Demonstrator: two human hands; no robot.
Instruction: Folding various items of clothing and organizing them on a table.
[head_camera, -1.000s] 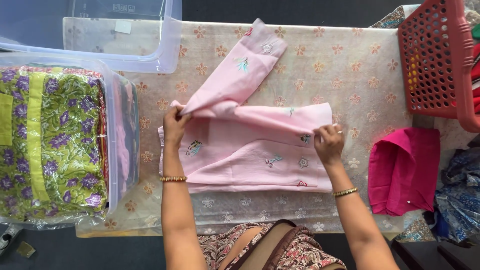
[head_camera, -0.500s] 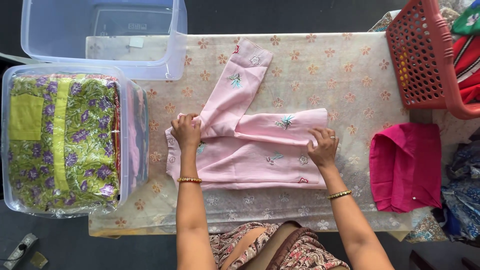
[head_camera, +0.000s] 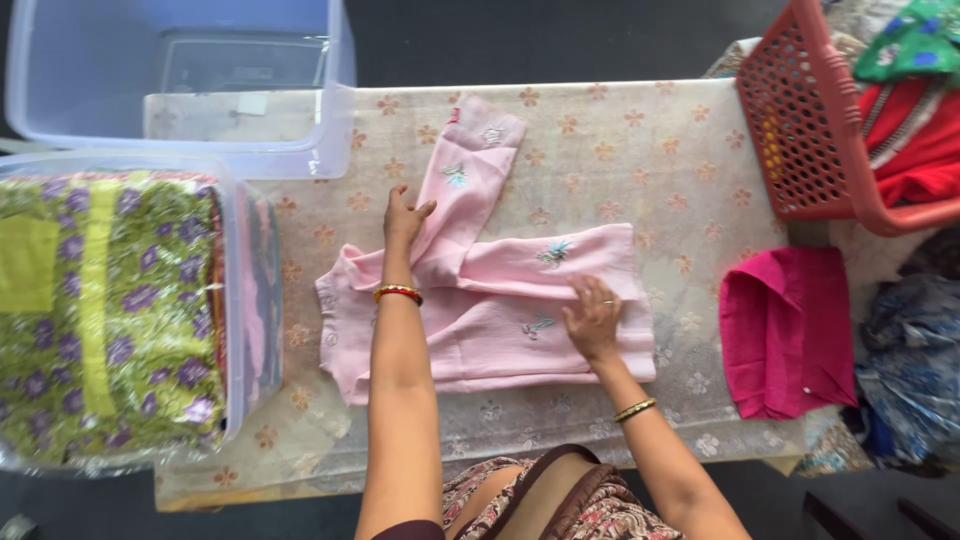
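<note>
Far left: clear plastic storage bin (head_camera: 245, 300) on the table's left end, holding a folded green fabric with purple flowers (head_camera: 110, 310).

Upper left: a second clear bin (head_camera: 180, 85), its near corner over the table edge.

Table: floral-patterned tablecloth (head_camera: 680, 170).

Centre: pale pink embroidered garment (head_camera: 500, 320), lying flat and partly folded on the tablecloth, one sleeve angled up toward the far edge.

Left hand (head_camera: 404, 222): open, fingers spread, pressing flat on the garment where the sleeve meets the body; grips nothing. Red-and-gold bangle (head_camera: 398, 293) at the wrist.

Right hand (head_camera: 592, 318): open, palm down on the garment's right half, fingers spread; grips nothing. Gold bangle (head_camera: 634, 409) at the wrist.

Right: folded magenta cloth (head_camera: 785, 330), lying apart from the pink garment.

Upper right: red perforated plastic basket (head_camera: 800, 120), holding red and green clothes (head_camera: 920, 100).
</note>
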